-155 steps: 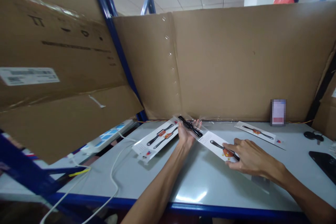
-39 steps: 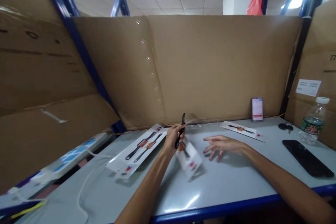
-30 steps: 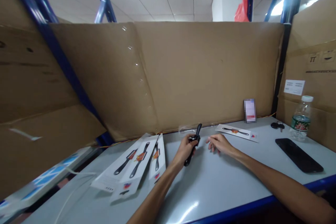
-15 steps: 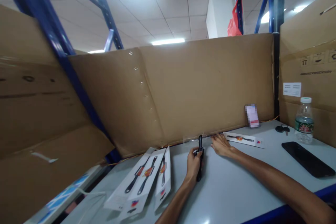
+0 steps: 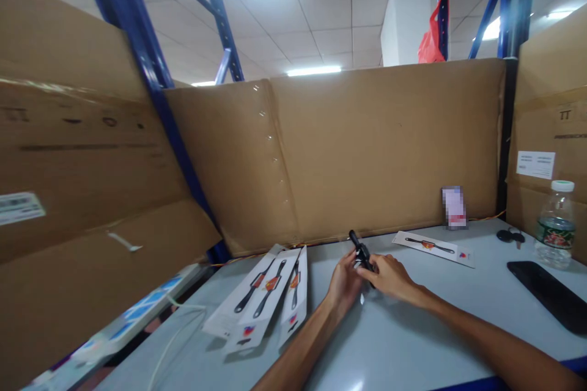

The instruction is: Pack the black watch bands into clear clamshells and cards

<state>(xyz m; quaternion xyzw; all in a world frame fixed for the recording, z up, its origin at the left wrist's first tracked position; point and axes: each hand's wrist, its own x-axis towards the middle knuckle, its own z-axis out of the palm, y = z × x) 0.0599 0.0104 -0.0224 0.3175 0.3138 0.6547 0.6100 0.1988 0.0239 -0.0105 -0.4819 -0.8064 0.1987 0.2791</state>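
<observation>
A slim black-handled tool [image 5: 360, 248] is held tilted above the table, its upper end pointing away and slightly left. My left hand [image 5: 345, 281] is closed around its left side. From the right, my right hand [image 5: 391, 274] has its fingers closed on the tool's lower part. The fingers cover much of the tool, so its exact kind is hard to make out. Just below the hands shows a small shiny, clear-looking scrap [image 5: 362, 299]. A white printed card [image 5: 433, 247] picturing a black-handled tool lies beyond my right hand.
Several similar printed cards [image 5: 263, 299] lie fanned at the left. On the right are a black phone [image 5: 548, 293], keys [image 5: 510, 236] and a water bottle [image 5: 556, 226]. A blurred-screen phone [image 5: 454, 208] leans on the cardboard wall [image 5: 389, 153]. A power strip [image 5: 132, 317] runs along the left edge.
My right hand has come back from beside the card at the rear to the tool in my left hand. The tool has turned from upright to tilted. The view has shifted left.
</observation>
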